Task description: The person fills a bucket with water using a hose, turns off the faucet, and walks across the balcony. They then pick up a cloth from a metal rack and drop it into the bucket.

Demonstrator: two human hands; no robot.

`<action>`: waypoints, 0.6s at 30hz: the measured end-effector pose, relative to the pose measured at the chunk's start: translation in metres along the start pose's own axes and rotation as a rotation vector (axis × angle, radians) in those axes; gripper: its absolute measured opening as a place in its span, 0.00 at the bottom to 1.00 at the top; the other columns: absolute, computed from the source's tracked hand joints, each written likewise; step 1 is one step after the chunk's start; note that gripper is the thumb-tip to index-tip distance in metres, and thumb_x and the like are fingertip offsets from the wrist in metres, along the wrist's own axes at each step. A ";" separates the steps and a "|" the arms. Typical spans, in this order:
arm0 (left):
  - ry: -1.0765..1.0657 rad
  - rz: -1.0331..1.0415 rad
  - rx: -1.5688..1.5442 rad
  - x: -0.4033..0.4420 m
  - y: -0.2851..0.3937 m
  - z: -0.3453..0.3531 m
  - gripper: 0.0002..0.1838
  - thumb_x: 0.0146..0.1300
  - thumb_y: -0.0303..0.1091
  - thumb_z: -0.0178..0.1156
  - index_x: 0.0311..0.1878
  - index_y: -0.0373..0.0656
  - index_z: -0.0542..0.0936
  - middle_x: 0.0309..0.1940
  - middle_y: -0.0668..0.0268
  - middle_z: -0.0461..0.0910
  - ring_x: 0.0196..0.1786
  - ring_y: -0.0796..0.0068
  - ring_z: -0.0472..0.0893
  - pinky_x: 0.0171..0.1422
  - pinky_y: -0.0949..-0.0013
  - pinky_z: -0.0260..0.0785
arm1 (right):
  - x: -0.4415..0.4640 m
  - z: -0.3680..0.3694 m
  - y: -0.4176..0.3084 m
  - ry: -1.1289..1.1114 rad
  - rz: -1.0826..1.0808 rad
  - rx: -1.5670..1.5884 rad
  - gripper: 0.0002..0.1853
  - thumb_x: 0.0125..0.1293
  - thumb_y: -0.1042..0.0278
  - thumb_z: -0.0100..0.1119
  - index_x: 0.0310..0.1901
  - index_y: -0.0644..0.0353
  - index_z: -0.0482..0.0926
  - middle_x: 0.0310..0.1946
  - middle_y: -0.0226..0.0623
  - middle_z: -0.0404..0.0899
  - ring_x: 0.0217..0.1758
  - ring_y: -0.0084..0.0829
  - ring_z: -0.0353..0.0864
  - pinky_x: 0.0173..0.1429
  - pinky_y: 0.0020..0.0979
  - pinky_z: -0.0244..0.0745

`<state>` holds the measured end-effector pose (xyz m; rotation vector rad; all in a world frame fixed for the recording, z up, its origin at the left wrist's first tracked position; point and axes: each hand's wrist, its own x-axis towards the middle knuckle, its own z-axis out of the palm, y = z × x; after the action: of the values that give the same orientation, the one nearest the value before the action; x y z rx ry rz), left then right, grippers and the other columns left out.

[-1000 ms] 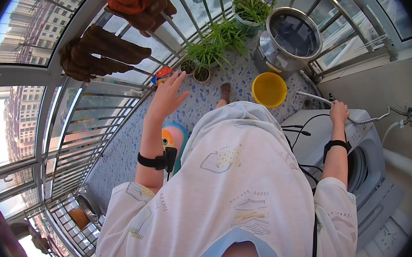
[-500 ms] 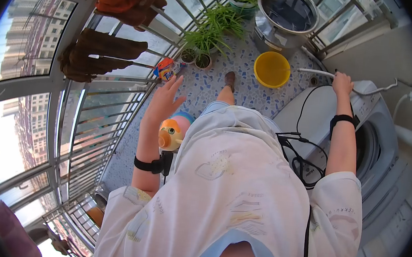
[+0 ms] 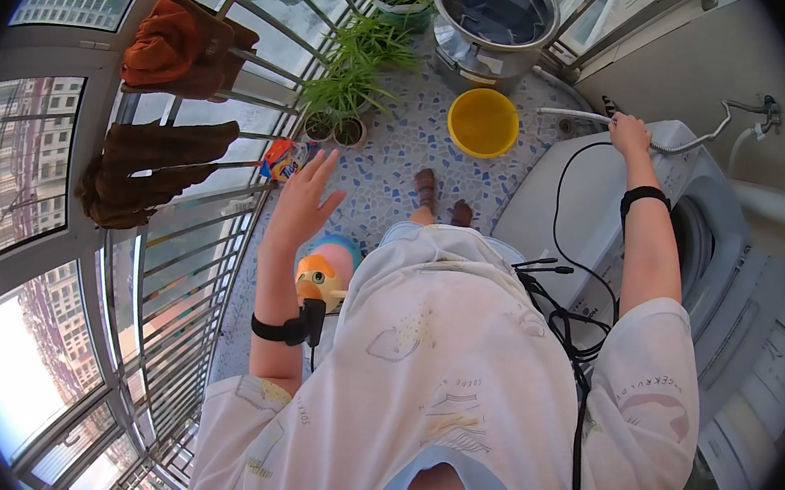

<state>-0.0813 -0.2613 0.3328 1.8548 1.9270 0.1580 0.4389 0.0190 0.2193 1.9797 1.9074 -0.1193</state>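
My right hand (image 3: 630,136) is closed around a hose (image 3: 572,114) above the back corner of the washing machine (image 3: 568,191). The hose's pale straight end sticks out left of my fist, and its ribbed grey part runs right to a wall tap (image 3: 770,113). A small dark, striped thing (image 3: 608,105) shows just beyond my fingers; I cannot make out its kind. My left hand (image 3: 300,203) is held out with fingers spread and holds nothing. Past its fingertips is an orange Tide detergent bag (image 3: 283,159). An orange-faced toy-like object (image 3: 316,277) sits beside my left forearm.
A yellow basin (image 3: 483,123) stands on the tiled floor before a large steel pot (image 3: 494,28). Potted green plants (image 3: 358,62) line the railing (image 3: 192,264), where brown cloths (image 3: 154,165) hang. Black cables (image 3: 574,324) lie over the washer's near side.
My view has shifted, so the basin, pot and plants sit further left, and a second foot shows. My right hand still grips the hose; my left stays spread.
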 end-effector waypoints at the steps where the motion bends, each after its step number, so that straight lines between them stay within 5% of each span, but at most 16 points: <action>1: -0.001 0.011 -0.020 0.003 -0.008 0.001 0.34 0.67 0.42 0.60 0.74 0.48 0.63 0.71 0.51 0.64 0.70 0.50 0.68 0.74 0.51 0.57 | 0.003 -0.002 0.001 -0.046 0.009 0.015 0.15 0.68 0.53 0.55 0.53 0.43 0.81 0.55 0.35 0.80 0.63 0.42 0.73 0.64 0.53 0.65; 6: 0.012 -0.009 -0.088 0.022 -0.045 -0.005 0.33 0.66 0.41 0.61 0.73 0.47 0.64 0.70 0.50 0.65 0.68 0.49 0.69 0.72 0.50 0.60 | 0.012 -0.008 0.003 -0.135 0.035 0.031 0.18 0.68 0.51 0.56 0.56 0.41 0.80 0.56 0.35 0.79 0.65 0.41 0.72 0.66 0.56 0.64; 8: -0.044 -0.044 -0.051 0.035 -0.060 -0.010 0.34 0.66 0.37 0.62 0.73 0.44 0.63 0.71 0.50 0.64 0.72 0.50 0.64 0.73 0.58 0.59 | 0.013 -0.009 0.003 -0.153 0.073 0.020 0.18 0.67 0.50 0.56 0.56 0.41 0.80 0.57 0.35 0.79 0.65 0.41 0.73 0.66 0.55 0.64; 18: -0.081 0.131 0.024 0.142 -0.054 -0.048 0.34 0.65 0.39 0.61 0.74 0.49 0.62 0.71 0.50 0.64 0.68 0.47 0.69 0.71 0.49 0.60 | 0.012 -0.029 -0.004 -0.210 0.143 0.035 0.18 0.69 0.49 0.54 0.53 0.48 0.81 0.55 0.36 0.81 0.64 0.41 0.74 0.68 0.58 0.59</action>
<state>-0.1482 -0.1175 0.3200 1.9724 1.7618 0.0990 0.4297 0.0399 0.2414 2.0305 1.6386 -0.3098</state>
